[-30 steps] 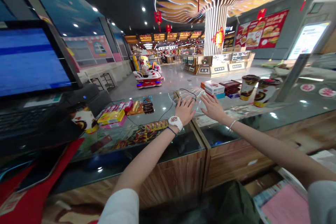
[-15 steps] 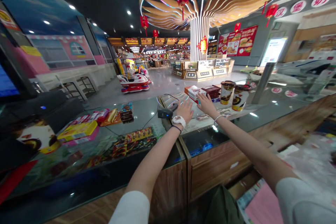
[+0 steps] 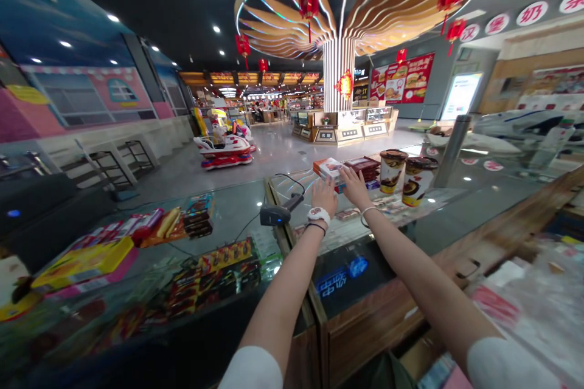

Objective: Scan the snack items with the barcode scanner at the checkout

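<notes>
Loosely spread and apart, the left hand (image 3: 324, 196) and right hand (image 3: 356, 188) are at the near side of the stacked boxes (image 3: 326, 166), beyond and right of the scanner (image 3: 276, 214); whether they touch is hidden. Farther right of the scanner, two lidded cups (image 3: 392, 174) conceal their contents, while far left of it another cup (image 3: 11, 276) is cut off.

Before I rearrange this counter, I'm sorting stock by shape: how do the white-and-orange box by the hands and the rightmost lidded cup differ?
The white-and-orange box is low and squared; the lidded cup is round and taller. The box lies flat, while the cup stands upright. The box is close to the right hand; the cup stands farther off. Both are on the glass counter.
</notes>
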Demonstrator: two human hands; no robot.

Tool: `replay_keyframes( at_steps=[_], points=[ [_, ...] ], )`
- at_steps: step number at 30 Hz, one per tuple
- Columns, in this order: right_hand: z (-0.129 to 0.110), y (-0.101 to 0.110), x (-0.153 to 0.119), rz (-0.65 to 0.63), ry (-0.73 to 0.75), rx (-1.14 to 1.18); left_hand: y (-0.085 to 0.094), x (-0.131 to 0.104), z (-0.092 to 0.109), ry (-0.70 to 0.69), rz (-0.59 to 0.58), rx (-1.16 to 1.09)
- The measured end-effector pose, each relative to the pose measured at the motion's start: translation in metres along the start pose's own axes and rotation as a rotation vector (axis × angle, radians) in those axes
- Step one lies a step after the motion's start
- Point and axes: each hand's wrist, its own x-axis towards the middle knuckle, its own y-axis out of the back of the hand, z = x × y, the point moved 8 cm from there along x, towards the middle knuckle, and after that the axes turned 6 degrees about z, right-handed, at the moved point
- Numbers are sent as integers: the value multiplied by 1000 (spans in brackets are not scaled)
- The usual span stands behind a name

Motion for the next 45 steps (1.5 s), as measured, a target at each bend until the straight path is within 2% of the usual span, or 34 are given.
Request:
replay_keyframes(
  at_steps=[4,8,12,19,28,33,38,45],
  points=[
    [9,-6,0,20,-27,-5,-11,12,-4,9,8,-11],
    [9,-5,-1,41,-37,2,-14,13,-6,9,21,-57],
    [9,1,0,67,-45,5,-11,11,-4,9,12,-79],
    [10,16,-1,210,-45,34,-3,8,3,-27,15,-112],
    [-4,31,-3,240,51,-2,8,3,0,17,21,-163],
    [-19,45,-7,247,105,11,28,-8,-4,33,40,-176],
    [-37,60,-10,210,130,58,60,-27,-10,-7,51,-115],
    [-85,80,-15,223,212,145,110,-66,-38,-82,94,7]
  ],
)
